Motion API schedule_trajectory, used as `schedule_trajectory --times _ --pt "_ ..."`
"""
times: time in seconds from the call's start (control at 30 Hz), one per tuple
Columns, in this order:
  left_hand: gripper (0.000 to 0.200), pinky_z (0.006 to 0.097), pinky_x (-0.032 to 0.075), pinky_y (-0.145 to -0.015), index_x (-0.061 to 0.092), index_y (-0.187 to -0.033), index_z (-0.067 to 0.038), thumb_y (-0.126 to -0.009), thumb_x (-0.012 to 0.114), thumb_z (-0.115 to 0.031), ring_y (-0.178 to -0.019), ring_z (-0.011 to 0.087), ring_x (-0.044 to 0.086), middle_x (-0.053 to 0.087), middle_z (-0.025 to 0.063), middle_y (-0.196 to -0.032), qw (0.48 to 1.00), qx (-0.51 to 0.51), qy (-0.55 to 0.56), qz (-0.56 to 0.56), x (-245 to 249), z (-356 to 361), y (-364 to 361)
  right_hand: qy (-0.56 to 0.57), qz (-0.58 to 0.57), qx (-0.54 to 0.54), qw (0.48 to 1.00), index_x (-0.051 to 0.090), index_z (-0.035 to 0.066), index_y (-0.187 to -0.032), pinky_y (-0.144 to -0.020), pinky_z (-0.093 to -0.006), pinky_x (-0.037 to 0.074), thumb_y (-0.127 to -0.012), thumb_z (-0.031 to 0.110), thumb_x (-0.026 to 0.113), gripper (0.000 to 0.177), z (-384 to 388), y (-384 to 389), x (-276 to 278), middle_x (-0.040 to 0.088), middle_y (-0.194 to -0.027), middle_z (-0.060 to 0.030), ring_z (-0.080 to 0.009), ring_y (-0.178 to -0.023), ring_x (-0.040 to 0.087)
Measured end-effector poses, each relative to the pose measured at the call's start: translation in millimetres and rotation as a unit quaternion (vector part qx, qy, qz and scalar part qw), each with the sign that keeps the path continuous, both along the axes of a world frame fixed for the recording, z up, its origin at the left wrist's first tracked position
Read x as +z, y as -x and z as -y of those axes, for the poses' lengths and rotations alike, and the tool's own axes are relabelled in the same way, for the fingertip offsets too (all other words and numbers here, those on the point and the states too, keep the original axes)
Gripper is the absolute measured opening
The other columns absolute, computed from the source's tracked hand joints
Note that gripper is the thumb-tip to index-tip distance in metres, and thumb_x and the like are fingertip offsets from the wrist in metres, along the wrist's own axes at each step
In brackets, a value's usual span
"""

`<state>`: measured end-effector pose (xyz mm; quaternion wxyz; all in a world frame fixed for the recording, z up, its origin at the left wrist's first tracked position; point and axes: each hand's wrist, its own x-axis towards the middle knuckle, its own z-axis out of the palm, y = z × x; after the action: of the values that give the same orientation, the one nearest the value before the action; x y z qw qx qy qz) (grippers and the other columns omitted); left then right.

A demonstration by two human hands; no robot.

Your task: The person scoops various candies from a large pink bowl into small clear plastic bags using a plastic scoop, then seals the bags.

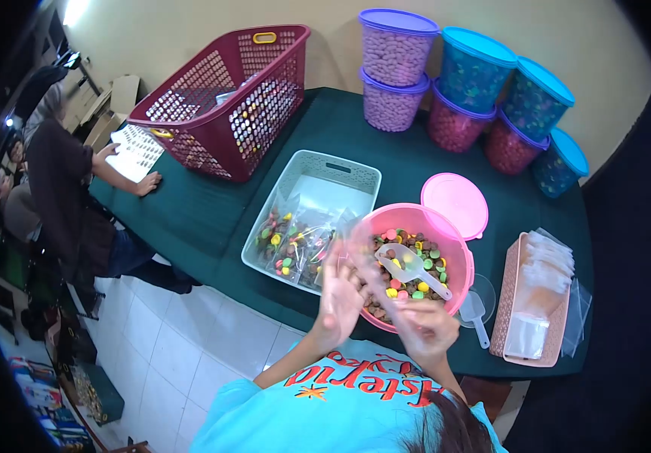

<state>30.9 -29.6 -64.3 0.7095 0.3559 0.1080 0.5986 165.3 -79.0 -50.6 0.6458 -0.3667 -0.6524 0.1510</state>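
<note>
Green-clothed counter (205,219) against a cream wall (325,45), white floor tiles (167,340) at lower left; left hand (339,291) and right hand (425,326) are blurred, so I cannot tell their grip.

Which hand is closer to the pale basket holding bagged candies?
Left. The left hand sits just beside the basket's near right corner; the right hand is farther off, at the pink bowl's near rim.

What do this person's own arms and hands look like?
Both arms are bare below the short sleeves of a turquoise T-shirt with orange lettering. The left hand and right hand wear no gloves; no watch or bracelet shows. Blur hides any rings.
</note>
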Motion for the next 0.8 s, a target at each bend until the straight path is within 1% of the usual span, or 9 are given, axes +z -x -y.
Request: schedule_trajectory --times 0.07,0.1,0.13,0.2,0.3,0.33,0.43,0.67,0.8 --pt "0.115 0.0397 0.041 -0.090 0.007 -0.136 -0.013 -0.053 0.068 -0.064 -0.110 0.0222 0.042 0.033 0.0079 -0.126 0.999 0.038 -0.017 0.009 2.7 -11.5 14.0 0.023 -0.071 0.024 0.997 0.054 0.000 -0.085 -0.069 -0.0314 0.052 -0.073 -0.005 0.062 0.014 3.1 -7.8 -6.5 0.062 -0.087 -0.0186 -0.0240 -0.081 0.063" --pt "0.113 0.0403 0.044 -0.088 0.005 -0.136 -0.013 -0.057 0.070 -0.060 -0.106 0.0226 0.046 0.034 0.0099 -0.126 0.999 0.046 0.006 -0.001 5.0 -15.7 23.9 0.098 -0.180 0.062 0.977 0.053 0.000 -0.087 -0.069 -0.0325 0.052 -0.075 -0.006 0.059 0.015 6.6 -11.8 -5.4 0.061 -0.088 -0.0185 -0.0240 -0.082 0.063" --pt "0.097 0.0347 0.047 -0.082 0.007 -0.136 -0.011 -0.069 0.071 -0.038 -0.096 0.0218 0.053 0.040 0.0134 -0.121 0.999 0.025 0.004 0.034 4.4 -21.4 34.7 0.172 -0.285 0.097 0.938 0.052 0.000 -0.089 -0.069 -0.0336 0.052 -0.076 -0.007 0.057 0.015 9.8 -17.0 -5.6 0.061 -0.088 -0.0184 -0.0239 -0.083 0.062" --pt "0.076 0.0299 0.049 -0.076 0.024 -0.132 -0.005 -0.074 0.068 -0.028 -0.089 0.0165 0.055 0.050 0.0114 -0.110 1.000 0.003 0.015 -0.026 -1.0 -29.6 54.7 0.176 -0.236 0.091 0.951 0.050 -0.001 -0.093 -0.066 -0.0333 0.053 -0.078 -0.007 0.055 0.017 12.2 -26.2 -9.3 0.060 -0.090 -0.0205 -0.0251 -0.083 0.062" --pt "0.058 0.0250 0.049 -0.069 0.041 -0.123 0.000 -0.074 0.067 -0.015 -0.083 0.0116 0.056 0.056 0.0095 -0.100 0.988 -0.042 -0.062 -0.137 -5.2 -33.1 75.8 0.269 -0.266 0.184 0.907 0.049 -0.003 -0.099 -0.057 -0.0332 0.056 -0.077 -0.008 0.054 0.022 20.5 -27.6 2.7 0.058 -0.092 -0.0267 -0.0289 -0.076 0.063" --pt "0.058 0.0250 0.049 -0.069 0.041 -0.123 0.000 -0.074 0.067 -0.015 -0.083 0.0116 0.056 0.056 0.0095 -0.100 0.988 -0.045 -0.060 -0.137 -2.4 -32.2 81.1 0.271 -0.268 0.181 0.907 0.049 -0.003 -0.099 -0.057 -0.0332 0.056 -0.077 -0.008 0.054 0.022 22.8 -28.5 3.0 0.058 -0.092 -0.0267 -0.0289 -0.076 0.063" --pt "0.056 0.0221 0.049 -0.062 0.047 -0.118 0.001 -0.068 0.070 -0.008 -0.070 0.0108 0.057 0.059 0.0119 -0.095 0.951 -0.013 0.008 -0.310 15.2 -28.7 86.7 0.278 -0.299 0.183 0.894 0.049 -0.004 -0.104 -0.056 -0.0341 0.056 -0.076 -0.010 0.054 0.030 31.7 -36.0 0.2 0.058 -0.090 -0.0290 -0.0304 -0.071 0.064" --pt "0.058 0.0257 0.049 -0.067 0.041 -0.122 0.004 -0.074 0.065 -0.018 -0.082 0.0162 0.058 0.055 0.0148 -0.108 0.938 -0.173 -0.033 -0.299 5.3 -36.4 75.8 0.300 -0.347 0.165 0.873 0.053 -0.006 -0.097 -0.049 -0.0328 0.055 -0.073 -0.011 0.056 0.024 45.4 -35.0 -7.2 0.060 -0.085 -0.0272 -0.0301 -0.064 0.064" --pt "0.039 0.0255 0.049 -0.062 0.052 -0.108 0.005 -0.077 0.063 -0.014 -0.072 0.0161 0.060 0.062 0.0143 -0.090 0.939 -0.247 -0.007 -0.240 1.4 -42.9 79.7 0.335 -0.363 0.091 0.865 0.054 -0.008 -0.094 -0.054 -0.0320 0.055 -0.072 -0.010 0.058 0.022 45.0 -18.2 -1.1 0.061 -0.084 -0.0257 -0.0269 -0.060 0.064"
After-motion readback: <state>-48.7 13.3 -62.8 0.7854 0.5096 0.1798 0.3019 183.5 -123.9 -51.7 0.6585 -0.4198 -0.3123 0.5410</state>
